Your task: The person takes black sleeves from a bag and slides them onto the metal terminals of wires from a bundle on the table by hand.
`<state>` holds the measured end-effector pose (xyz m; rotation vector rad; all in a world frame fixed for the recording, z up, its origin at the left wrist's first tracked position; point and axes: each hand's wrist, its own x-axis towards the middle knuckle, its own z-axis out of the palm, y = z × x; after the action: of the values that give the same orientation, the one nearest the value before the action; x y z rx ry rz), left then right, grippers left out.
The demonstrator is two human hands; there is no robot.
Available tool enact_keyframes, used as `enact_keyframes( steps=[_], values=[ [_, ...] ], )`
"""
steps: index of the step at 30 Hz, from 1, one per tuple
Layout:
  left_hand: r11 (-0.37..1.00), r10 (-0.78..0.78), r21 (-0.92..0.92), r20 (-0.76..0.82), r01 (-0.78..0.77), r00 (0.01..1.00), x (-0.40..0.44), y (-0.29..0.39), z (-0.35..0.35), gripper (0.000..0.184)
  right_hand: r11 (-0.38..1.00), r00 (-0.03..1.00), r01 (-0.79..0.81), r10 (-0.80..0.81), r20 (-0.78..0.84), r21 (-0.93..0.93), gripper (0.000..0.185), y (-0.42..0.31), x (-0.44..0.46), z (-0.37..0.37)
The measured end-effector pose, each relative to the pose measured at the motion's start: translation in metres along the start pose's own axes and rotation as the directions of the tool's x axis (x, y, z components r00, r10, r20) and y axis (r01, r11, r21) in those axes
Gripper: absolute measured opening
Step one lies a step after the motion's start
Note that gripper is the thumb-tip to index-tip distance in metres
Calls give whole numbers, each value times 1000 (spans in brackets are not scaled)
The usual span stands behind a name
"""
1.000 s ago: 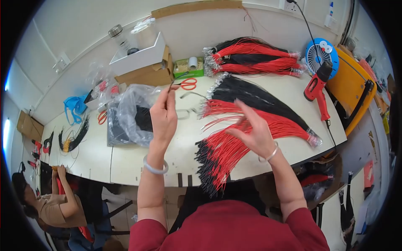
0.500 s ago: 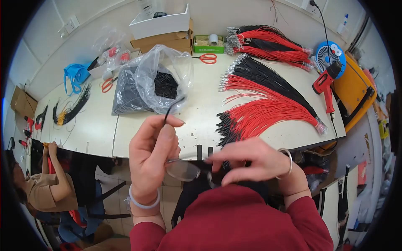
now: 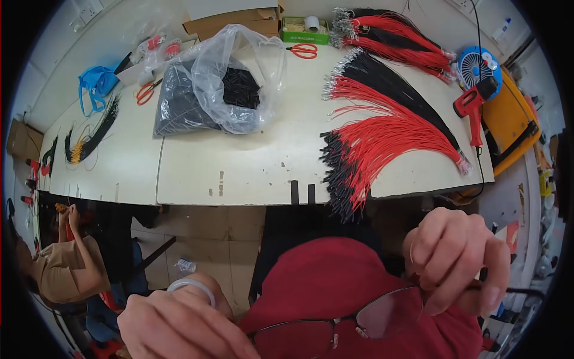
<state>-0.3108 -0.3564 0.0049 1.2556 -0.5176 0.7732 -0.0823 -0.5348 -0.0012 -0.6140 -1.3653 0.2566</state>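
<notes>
A pair of glasses (image 3: pixel 335 321) with thin dark frames is held low in front of the dark red top, lenses facing the body. My left hand (image 3: pixel 182 326), fingers curled, is closed at the left end of the frame; its thumb is out of sight. At the other end my right hand (image 3: pixel 454 263) pinches a temple arm, whose dark tip sticks out to the right. Beyond the hands, red wires (image 3: pixel 388 146) with black sleeved ends lie fanned on the table, some hanging over the front edge.
On the table (image 3: pixel 239 173) sits a clear plastic bag (image 3: pixel 206 78) of small black pieces. Red-handled scissors (image 3: pixel 302 51) lie behind it. A red heat gun (image 3: pixel 475 107) and a blue fan (image 3: pixel 476 69) stand at right. Another person (image 3: pixel 72 266) works at left.
Both hands have come down and apart, bringing the glasses close to the body. My right hand has moved right and taken hold of a temple arm. The view has tilted lower.
</notes>
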Motion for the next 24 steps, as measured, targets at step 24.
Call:
enact_keyframes(
  steps=[24],
  values=[
    [920, 353, 161, 52, -356, 934, 23, -13, 81, 27, 934, 964, 243, -263, -45, -262, 31, -93, -24, -49]
  ],
)
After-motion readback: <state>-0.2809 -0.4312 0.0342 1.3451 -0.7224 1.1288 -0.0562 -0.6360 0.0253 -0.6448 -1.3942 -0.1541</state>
